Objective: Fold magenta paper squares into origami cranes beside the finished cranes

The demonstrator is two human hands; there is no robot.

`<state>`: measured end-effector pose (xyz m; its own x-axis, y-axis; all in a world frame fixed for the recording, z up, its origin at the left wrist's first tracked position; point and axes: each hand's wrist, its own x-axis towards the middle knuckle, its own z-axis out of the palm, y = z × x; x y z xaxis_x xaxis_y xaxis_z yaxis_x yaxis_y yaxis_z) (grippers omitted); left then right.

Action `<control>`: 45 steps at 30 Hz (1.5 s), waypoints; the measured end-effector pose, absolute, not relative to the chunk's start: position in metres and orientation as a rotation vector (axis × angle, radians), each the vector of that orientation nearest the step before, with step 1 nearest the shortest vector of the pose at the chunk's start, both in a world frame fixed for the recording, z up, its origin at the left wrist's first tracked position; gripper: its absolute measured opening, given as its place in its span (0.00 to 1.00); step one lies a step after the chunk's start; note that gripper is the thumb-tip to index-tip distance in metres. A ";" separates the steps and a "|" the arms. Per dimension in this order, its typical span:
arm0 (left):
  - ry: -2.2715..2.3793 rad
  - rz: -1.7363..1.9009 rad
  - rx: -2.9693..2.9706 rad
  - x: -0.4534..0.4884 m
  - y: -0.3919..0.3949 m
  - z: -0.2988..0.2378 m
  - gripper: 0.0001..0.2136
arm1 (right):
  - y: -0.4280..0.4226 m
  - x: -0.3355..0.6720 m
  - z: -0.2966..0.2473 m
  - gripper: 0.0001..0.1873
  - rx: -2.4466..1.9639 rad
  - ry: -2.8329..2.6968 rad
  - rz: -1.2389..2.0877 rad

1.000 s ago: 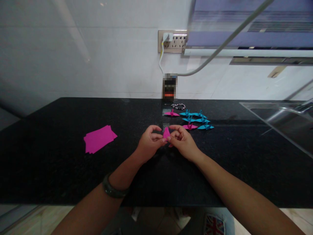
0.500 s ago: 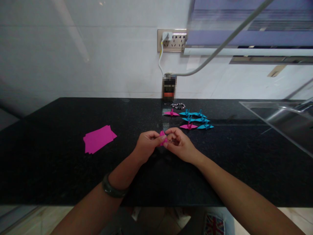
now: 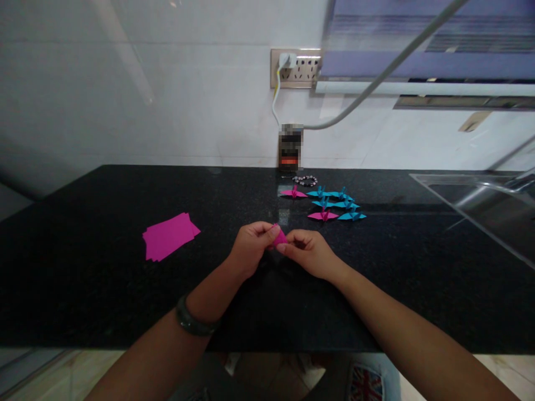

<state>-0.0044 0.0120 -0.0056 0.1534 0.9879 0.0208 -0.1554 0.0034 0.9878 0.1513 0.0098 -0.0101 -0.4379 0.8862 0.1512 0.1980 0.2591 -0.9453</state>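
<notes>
A small folded piece of pink paper (image 3: 280, 236) is pinched between both hands, just above the black countertop (image 3: 234, 189). My left hand (image 3: 252, 245) grips its left side with thumb and fingers. The thumb and fingers of my right hand (image 3: 311, 250) close on its lower right edge. Behind the hands, to the right, stand pink paper cranes (image 3: 323, 215) and several blue paper cranes (image 3: 351, 215). Left of my hands lies a loose stack of pink paper sheets (image 3: 171, 236).
A beaded bracelet (image 3: 305, 181) lies near the wall, in front of a blurred-out dark device (image 3: 290, 147) with a cable (image 3: 355, 103). At the right is a metal sink (image 3: 501, 206). A socket panel (image 3: 298, 69) is on the wall.
My right hand's fingers have come down from the paper's top to its lower right edge. The pink paper has turned and shows a flatter face. The left hand keeps its hold.
</notes>
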 end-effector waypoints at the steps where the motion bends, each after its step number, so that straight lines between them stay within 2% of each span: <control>1: 0.952 1.166 1.140 -0.005 0.012 -0.006 0.11 | 0.010 0.152 -0.009 0.13 -0.954 -1.789 1.281; 7: 0.872 1.089 1.042 -0.005 0.012 -0.004 0.13 | 0.014 0.155 -0.009 0.14 -0.820 -1.682 1.462; 17: 0.855 1.099 1.060 -0.006 0.013 -0.006 0.12 | 0.014 0.155 -0.008 0.12 -0.859 -1.726 1.430; 26: 1.045 1.191 1.243 -0.002 0.011 -0.005 0.08 | 0.011 0.151 -0.014 0.07 -1.000 -1.821 1.048; 31: 1.158 1.313 1.333 0.001 0.010 -0.008 0.10 | 0.011 0.149 -0.016 0.08 -1.074 -1.750 0.899; 36: 1.200 1.265 1.682 0.001 0.007 -0.009 0.06 | 0.015 0.153 -0.018 0.08 -1.133 -1.754 0.710; 45: 1.196 1.237 1.823 0.001 0.005 -0.008 0.05 | 0.017 0.158 -0.015 0.07 -1.073 -1.957 0.451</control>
